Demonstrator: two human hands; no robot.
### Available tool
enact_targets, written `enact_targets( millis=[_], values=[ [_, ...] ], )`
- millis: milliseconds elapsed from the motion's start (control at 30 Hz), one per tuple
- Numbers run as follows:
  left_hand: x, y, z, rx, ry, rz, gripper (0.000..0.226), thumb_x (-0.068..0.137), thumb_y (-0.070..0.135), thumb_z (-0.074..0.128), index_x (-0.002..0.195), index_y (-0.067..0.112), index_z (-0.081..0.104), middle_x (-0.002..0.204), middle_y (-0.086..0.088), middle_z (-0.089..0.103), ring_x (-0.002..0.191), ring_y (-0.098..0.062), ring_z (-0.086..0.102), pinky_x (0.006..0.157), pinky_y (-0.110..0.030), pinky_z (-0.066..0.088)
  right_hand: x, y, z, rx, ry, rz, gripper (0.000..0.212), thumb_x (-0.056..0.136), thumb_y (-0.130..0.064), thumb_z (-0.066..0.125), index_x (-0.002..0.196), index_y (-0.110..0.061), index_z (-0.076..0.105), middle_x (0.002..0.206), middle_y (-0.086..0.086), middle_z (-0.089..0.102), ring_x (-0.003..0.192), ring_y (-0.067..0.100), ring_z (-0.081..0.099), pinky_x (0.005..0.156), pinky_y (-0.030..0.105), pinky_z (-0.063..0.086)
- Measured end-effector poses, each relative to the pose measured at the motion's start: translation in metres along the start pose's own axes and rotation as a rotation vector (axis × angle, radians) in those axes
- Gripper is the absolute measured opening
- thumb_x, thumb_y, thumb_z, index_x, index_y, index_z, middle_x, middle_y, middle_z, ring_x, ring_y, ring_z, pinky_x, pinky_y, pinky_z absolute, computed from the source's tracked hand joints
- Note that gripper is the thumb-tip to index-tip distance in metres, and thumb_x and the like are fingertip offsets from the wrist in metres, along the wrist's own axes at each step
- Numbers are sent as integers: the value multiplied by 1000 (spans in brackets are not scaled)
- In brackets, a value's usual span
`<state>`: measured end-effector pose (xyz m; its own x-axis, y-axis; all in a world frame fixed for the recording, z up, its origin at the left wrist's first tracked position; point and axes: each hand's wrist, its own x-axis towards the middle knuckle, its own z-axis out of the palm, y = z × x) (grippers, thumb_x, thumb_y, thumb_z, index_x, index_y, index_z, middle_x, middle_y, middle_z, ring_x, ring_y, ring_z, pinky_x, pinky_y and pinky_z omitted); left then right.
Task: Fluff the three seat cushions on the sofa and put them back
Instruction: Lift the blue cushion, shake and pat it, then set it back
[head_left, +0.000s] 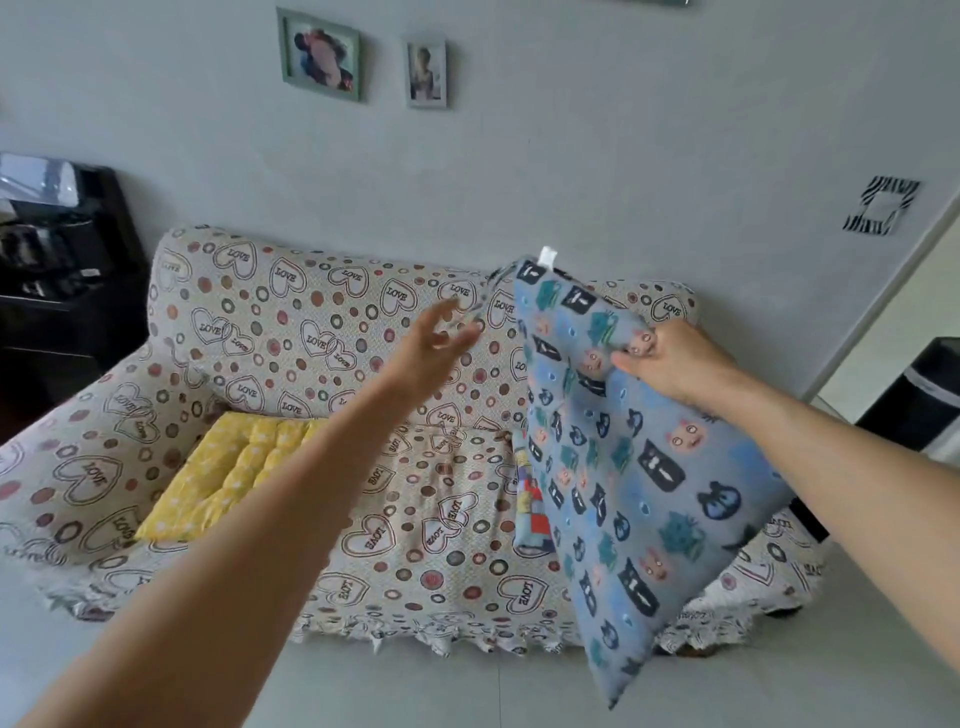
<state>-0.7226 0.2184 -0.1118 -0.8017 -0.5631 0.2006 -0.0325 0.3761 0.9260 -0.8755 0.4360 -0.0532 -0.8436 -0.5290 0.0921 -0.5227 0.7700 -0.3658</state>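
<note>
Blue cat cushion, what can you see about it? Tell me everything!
The blue cushion is soft-looking fabric printed with cat faces in black, pink, teal and dark blue. A small white tag sticks up from its top corner. It hangs tilted in the air in front of the sofa. The right hand pinches its upper edge, bunching the cloth. The left hand is open, not touching it.

1. The right hand (670, 364) grips the upper edge of a blue cat-print cushion (618, 483), which hangs tilted in front of the sofa (291, 332).
2. The left hand (431, 343) is raised in the air with fingers spread, blurred, apart from that cushion.
3. A yellow dotted cushion (228, 473) lies on the left seat.
4. A colourful patchwork cushion (530, 514) shows partly behind the blue one.
</note>
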Motion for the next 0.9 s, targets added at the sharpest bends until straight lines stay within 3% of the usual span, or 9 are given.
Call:
enact_targets(
  millis=[67, 167, 200, 267, 467, 633, 767, 800, 900],
  values=[
    [8, -22, -40, -195, 293, -156, 53, 95, 45, 44, 142, 20, 39, 144, -5, 45, 127, -23, 46, 105, -44, 41, 1, -1, -2, 101, 25, 31, 46, 85, -50, 64, 58, -20, 41, 55, 0, 46, 51, 18, 45, 54, 27, 36],
    [10, -46, -55, -671, 993, -410, 48, 96, 40, 36, 132, 14, 52, 139, -6, 51, 129, -25, 45, 108, -40, 35, -5, -19, 2, 369, 49, 70, 40, 84, -51, 65, 70, -14, 55, 67, 1, 61, 58, 18, 58, 59, 26, 47],
    [8, -50, -43, -733, 1093, -427, 50, 96, 42, 35, 133, 14, 52, 141, -6, 50, 130, -24, 45, 109, -36, 33, -5, -31, 10, 521, 61, 76, 36, 84, -48, 67, 76, -13, 61, 73, 1, 66, 61, 16, 62, 57, 23, 51],
    [4, -58, -4, -766, 973, -426, 61, 95, 51, 33, 140, 11, 44, 147, -6, 42, 134, -19, 39, 112, -29, 26, -8, -59, 27, 809, 41, 117, 24, 84, -38, 70, 78, -14, 65, 75, 0, 69, 61, 12, 64, 49, 17, 47],
    [-25, -55, 68, -461, -60, -277, 63, 99, 53, 6, 144, 21, 37, 154, -2, 31, 139, -21, 31, 115, -46, 16, -1, -49, 21, 884, 81, 203, 23, 82, -33, 73, 93, -14, 65, 81, 2, 68, 65, 15, 64, 54, 20, 46],
    [-18, -99, -20, -147, -22, -238, 60, 98, 56, 12, 142, 26, 39, 152, -1, 34, 139, -22, 32, 113, -51, 22, -6, -24, 23, 833, 62, 169, 14, 82, -29, 74, 80, -18, 65, 89, 4, 72, 75, 21, 68, 74, 32, 57],
    [0, -93, -30, -621, 639, -449, 54, 96, 48, 28, 137, 20, 48, 146, -5, 44, 125, -17, 43, 99, -36, 30, -4, -51, 27, 920, 49, 177, 17, 85, -29, 71, 79, -17, 62, 78, -1, 67, 65, 13, 63, 54, 20, 48],
    [-7, -85, -2, -714, 589, -515, 57, 95, 50, 32, 140, 18, 44, 149, -5, 40, 128, -17, 42, 103, -36, 31, -4, -62, 31, 952, 32, 175, 17, 85, -29, 71, 81, -15, 62, 78, 1, 67, 65, 15, 64, 53, 20, 48],
    [-49, -67, 112, -779, -156, -647, 51, 97, 34, 44, 140, 6, 41, 148, -16, 39, 132, -31, 44, 94, -35, 48, -5, -89, 51, 1009, 18, 199, 18, 85, -24, 71, 79, -13, 58, 78, 3, 64, 64, 15, 62, 55, 21, 49]
  ],
)
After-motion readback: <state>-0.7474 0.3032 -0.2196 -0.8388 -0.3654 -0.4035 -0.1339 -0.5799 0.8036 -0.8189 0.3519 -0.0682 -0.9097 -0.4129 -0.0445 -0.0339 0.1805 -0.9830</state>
